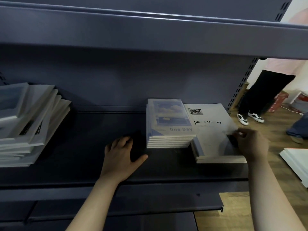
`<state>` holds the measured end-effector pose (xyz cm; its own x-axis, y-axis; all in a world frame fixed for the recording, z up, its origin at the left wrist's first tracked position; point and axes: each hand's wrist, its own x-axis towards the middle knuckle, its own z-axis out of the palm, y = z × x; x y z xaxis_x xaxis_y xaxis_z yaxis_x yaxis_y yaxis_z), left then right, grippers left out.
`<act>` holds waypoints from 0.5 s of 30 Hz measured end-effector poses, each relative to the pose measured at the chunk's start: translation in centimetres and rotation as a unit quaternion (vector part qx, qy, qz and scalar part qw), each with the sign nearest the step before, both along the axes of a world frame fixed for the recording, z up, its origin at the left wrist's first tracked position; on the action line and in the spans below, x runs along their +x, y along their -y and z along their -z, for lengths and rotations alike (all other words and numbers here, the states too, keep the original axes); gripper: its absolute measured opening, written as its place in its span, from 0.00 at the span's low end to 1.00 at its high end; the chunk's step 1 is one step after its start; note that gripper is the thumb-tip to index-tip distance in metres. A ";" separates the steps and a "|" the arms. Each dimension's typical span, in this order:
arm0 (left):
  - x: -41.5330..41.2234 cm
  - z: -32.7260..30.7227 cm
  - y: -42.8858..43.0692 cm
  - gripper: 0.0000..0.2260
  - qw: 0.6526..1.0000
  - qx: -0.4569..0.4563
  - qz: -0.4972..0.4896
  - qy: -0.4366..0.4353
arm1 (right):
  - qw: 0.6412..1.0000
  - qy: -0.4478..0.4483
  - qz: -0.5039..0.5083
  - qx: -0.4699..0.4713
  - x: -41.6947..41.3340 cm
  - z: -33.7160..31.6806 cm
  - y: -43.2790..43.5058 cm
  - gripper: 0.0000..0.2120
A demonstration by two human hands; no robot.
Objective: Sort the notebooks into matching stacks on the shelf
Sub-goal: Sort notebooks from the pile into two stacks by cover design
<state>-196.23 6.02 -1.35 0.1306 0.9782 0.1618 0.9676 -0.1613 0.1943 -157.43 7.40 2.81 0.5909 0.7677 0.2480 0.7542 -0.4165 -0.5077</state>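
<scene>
On the dark shelf [100,130] stand two sorted stacks at the right. The taller one shows a "fine Day" cover [170,119] with sky and clouds. Beside it lies a lower stack with a white "Time & Memory" cover [211,130]. My right hand [251,142] pinches the right edge of the top "Time & Memory" notebook. My left hand [121,155] rests flat on the bare shelf, fingers spread, just left of the "fine Day" stack. At the far left sits an untidy mixed pile of notebooks [28,124].
An upper shelf [150,35] overhangs the work area. A slotted upright [241,87] marks the shelf's right end. Past it a person's legs [261,95] stand on the wooden floor, with red boxes [280,102] behind and a white board [296,162] lower right.
</scene>
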 end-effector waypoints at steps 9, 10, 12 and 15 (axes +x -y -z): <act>-0.4 -0.7 0.5 0.35 0.999 -0.028 0.018 0.028 | 0.999 0.012 -0.042 -0.021 -2.4 -1.3 0.0 0.10; -0.7 -0.8 0.6 0.34 0.998 -0.035 0.023 0.038 | 0.998 0.013 -0.058 0.003 -3.1 -1.5 0.1 0.11; -1.3 -1.2 0.9 0.32 0.997 -0.041 0.026 0.059 | 0.993 0.022 -0.109 0.047 -4.8 -1.5 0.2 0.12; -2.8 -2.3 1.4 0.29 0.996 -0.025 0.014 0.084 | 0.984 0.014 -0.155 0.092 -8.0 -1.4 0.2 0.11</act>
<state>-199.05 4.65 0.96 0.1326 0.9819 0.1352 0.9161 -0.1734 0.3614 -165.41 7.19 4.19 0.3274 0.8504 0.4119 0.8447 -0.0680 -0.5310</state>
